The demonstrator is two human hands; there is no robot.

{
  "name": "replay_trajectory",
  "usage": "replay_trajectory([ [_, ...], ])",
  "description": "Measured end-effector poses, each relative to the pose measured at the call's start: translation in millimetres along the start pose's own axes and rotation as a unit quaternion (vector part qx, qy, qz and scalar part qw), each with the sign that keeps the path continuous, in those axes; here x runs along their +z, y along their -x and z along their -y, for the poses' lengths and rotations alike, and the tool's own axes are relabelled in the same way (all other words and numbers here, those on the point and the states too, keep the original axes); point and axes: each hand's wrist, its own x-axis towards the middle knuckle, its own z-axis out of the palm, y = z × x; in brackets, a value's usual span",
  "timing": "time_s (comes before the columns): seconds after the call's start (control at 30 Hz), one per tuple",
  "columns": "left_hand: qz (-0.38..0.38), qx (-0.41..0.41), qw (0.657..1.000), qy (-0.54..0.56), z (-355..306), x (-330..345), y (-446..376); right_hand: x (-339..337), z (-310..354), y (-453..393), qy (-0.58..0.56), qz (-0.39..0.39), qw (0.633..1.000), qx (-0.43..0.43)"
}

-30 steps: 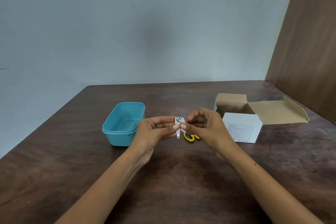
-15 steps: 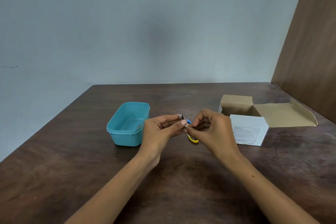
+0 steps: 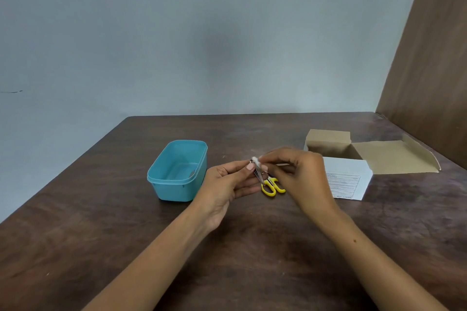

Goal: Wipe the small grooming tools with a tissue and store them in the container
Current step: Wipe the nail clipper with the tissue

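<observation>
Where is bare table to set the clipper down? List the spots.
Bare wood lies left of the teal container, along the near edge under both forearms, and behind the hands toward the wall. It is crowded between the yellow scissors and the white box.

One teal container (image 3: 177, 171) — one scissors (image 3: 271, 187) — one cardboard box (image 3: 348, 171), two hands (image 3: 227, 182).

Dark brown wood-grain table (image 3: 75, 247) fills the lower half — far edge butts against a plain pale blue-grey wall (image 3: 177, 33). Small dark scuff on the wall (image 3: 11, 91) at far left. Brown wood-look panel (image 3: 434, 58) stands at the right, meeting the table's far right corner. Light soft, even.
</observation>
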Motion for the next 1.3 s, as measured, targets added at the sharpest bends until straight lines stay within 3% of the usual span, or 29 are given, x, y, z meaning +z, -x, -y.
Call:
replay_trajectory([
  [0.1, -0.003, -0.019, 0.999, 0.044, -1.8, -1.7, -0.3, 6.1, -2.9, 1.0, 0.059, 0.011, 0.996, -0.068],
  [0.3, -0.020, -0.025, 0.998, 0.054, -1.4, -2.6, -1.5, 5.8, -5.9, 1.3, 0.079, 0.087, 0.991, -0.065],
  [0.5, -0.015, -0.030, 0.998, 0.044, 0.5, -2.2, -2.6, 12.7, -5.9, 5.0, 0.073, -0.017, 0.995, -0.066],
  [0.7, -0.031, -0.026, 0.997, 0.059, -1.7, -5.8, -4.3, 11.8, -5.8, 4.0, 0.056, 0.027, 0.996, -0.067],
  [0.9, -0.002, -0.058, 0.997, 0.048, 4.5, -1.0, -2.0, 14.9, -8.4, 4.8, 0.048, -0.056, 0.996, -0.057],
  [1.0, -0.006, -0.065, 0.995, 0.079, 0.6, -1.8, -2.1, 14.6, -6.6, 5.5, 0.055, -0.044, 0.995, -0.069],
  [1.2, -0.030, -0.058, 0.993, 0.101, -3.8, -4.9, -2.8, 10.7, -8.7, 3.4, 0.091, 0.049, 0.991, -0.082],
  [1.3, -0.030, -0.061, 0.994, 0.089, -2.5, -1.7, -0.9, 13.3, -8.6, 5.0, 0.090, 0.009, 0.993, -0.079],
])
